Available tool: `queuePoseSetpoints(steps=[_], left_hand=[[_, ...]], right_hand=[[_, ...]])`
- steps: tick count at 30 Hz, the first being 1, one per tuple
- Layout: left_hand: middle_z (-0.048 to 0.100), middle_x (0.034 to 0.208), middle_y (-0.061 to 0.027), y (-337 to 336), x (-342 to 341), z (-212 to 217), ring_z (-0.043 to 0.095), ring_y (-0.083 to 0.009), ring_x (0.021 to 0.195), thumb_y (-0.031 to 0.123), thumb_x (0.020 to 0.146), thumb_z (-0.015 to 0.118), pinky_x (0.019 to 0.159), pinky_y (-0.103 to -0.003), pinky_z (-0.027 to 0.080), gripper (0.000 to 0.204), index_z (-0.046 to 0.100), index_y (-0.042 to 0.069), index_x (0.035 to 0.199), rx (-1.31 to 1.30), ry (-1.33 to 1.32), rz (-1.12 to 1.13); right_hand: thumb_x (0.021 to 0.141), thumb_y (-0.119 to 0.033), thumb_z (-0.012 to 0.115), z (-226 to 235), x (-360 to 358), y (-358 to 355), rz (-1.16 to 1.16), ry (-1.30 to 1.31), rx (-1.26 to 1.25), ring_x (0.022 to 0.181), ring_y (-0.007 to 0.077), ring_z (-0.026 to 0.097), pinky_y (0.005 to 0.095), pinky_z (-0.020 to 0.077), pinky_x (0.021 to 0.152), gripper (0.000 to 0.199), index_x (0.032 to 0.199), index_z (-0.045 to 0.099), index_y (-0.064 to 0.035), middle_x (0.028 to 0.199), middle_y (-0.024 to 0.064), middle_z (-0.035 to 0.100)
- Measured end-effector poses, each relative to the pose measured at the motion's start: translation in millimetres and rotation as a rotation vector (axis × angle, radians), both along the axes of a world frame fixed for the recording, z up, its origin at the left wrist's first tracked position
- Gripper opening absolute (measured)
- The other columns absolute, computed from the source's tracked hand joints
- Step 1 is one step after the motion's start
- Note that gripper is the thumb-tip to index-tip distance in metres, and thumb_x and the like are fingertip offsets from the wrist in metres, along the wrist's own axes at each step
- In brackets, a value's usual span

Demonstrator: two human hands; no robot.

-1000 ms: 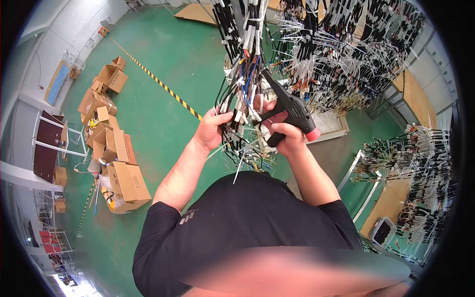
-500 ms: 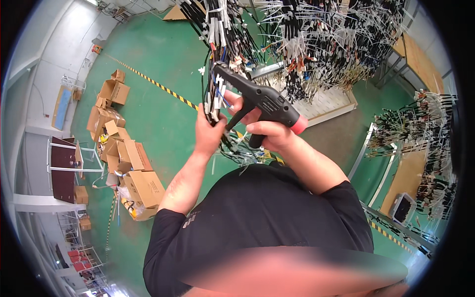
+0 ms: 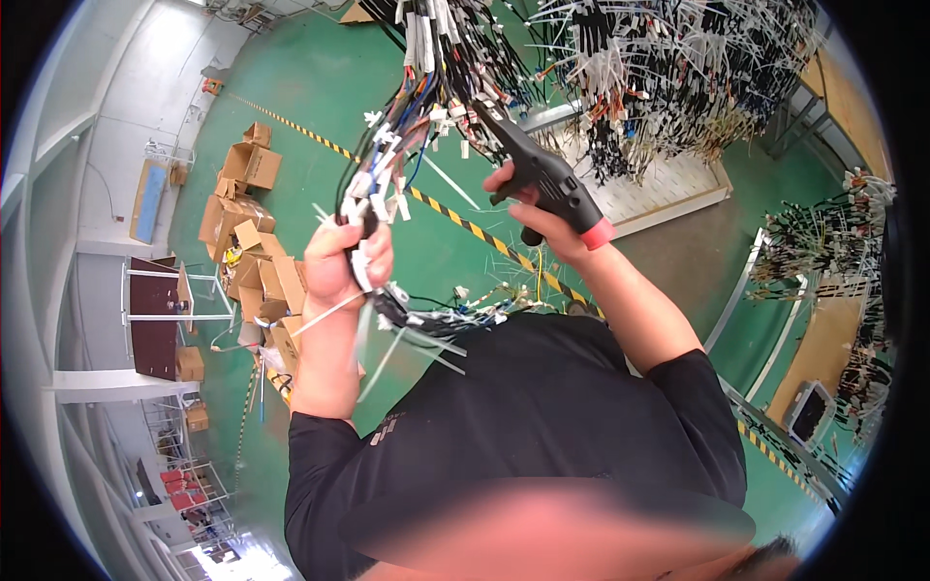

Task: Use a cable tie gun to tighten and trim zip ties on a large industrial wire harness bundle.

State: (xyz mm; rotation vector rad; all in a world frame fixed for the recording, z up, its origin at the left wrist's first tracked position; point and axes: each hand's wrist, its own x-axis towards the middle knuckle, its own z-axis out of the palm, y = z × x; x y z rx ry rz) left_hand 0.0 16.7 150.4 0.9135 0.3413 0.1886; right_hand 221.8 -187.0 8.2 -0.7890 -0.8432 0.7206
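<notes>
My left hand (image 3: 344, 257) is closed round a wire harness (image 3: 426, 126), a bundle of black, white, blue and red-brown wires with many white connectors. From the hand, the harness runs up to a thick hanging bunch at the top. Its lower end curves toward my black shirt. White cable ties (image 3: 329, 313) stick out near my left wrist. My right hand (image 3: 547, 228) grips a black cable tie gun (image 3: 542, 179) with a red knob at its rear end. The gun's nose points up and left, near the hanging wires and apart from my left hand.
A dense mass of hanging wire harnesses (image 3: 659, 68) stands at the back right above a white tray (image 3: 668, 203). More harnesses hang at a bench (image 3: 814, 334) on the right. Opened cardboard boxes (image 3: 257, 252) lie on the left. Striped tape (image 3: 465, 225) crosses the green floor.
My left hand has moved left and down, pulling the harness with it. The cable tie gun, in my right hand, has shifted right, away from the bundle it was over.
</notes>
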Motion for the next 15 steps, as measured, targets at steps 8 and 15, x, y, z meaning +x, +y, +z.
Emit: queuePoseSetpoints(steps=[8, 15], left_hand=[[0.055, 0.078, -0.0042, -12.4, 2.4, 12.3, 0.059, -0.0155, 0.058, 0.022, 0.114, 0.046, 0.049, -0.028, 0.049, 0.05, 0.043, -0.01, 0.153, -0.377, -0.387, -0.211], [0.055, 0.077, -0.0047, -16.9, 4.9, 9.6, 0.06, -0.016, 0.059, 0.023, 0.115, 0.044, 0.05, -0.029, 0.05, 0.052, 0.042, -0.011, 0.155, -0.373, -0.41, -0.212]], right_hand=[[0.09, 0.003, 0.066, -12.6, -18.7, 0.3, 0.09, -0.047, 0.093, 0.124, 0.0231, 0.065, 0.0432, 0.0467, 0.115, 0.052, 0.14, 0.058, 0.0005, 0.129, 0.0121, 0.068], [0.093, 0.0, 0.065, 0.4, -24.8, -0.3, 0.185, -0.003, -0.002, 0.115, 0.0174, 0.067, 0.0362, 0.0525, 0.103, 0.051, 0.143, 0.059, -0.0032, 0.121, 0.0075, 0.072]])
